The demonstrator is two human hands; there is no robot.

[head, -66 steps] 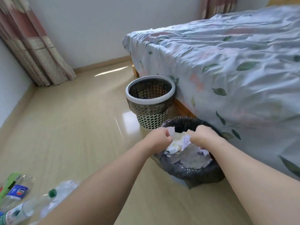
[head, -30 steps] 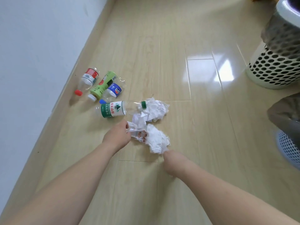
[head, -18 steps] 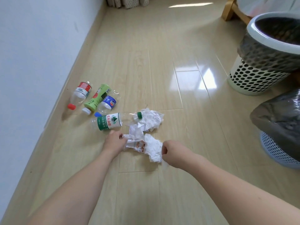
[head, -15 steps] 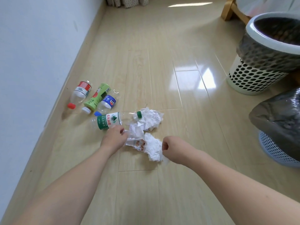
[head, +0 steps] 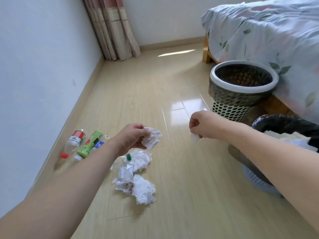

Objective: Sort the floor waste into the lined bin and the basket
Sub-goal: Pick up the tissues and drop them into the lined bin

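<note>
Fingers of left hand point(head: 133, 138) pinch crumpled paper point(head: 152, 138); right hand point(head: 203, 125) pinches scrap point(head: 194, 138); bottles point(head: 81, 144) near wall.

The left hand point(head: 133, 138) grips a crumpled white tissue point(head: 152, 138) above the pale wood floor point(head: 181, 195); the right hand point(head: 204, 125) pinches a small white paper scrap point(head: 194, 138) near the black-lined bin point(head: 284, 123). Crumpled white papers point(head: 138, 178) and plastic bottles point(head: 81, 144) lie below, the perforated white basket point(head: 241, 90) beside the bed point(head: 267, 31)
</note>
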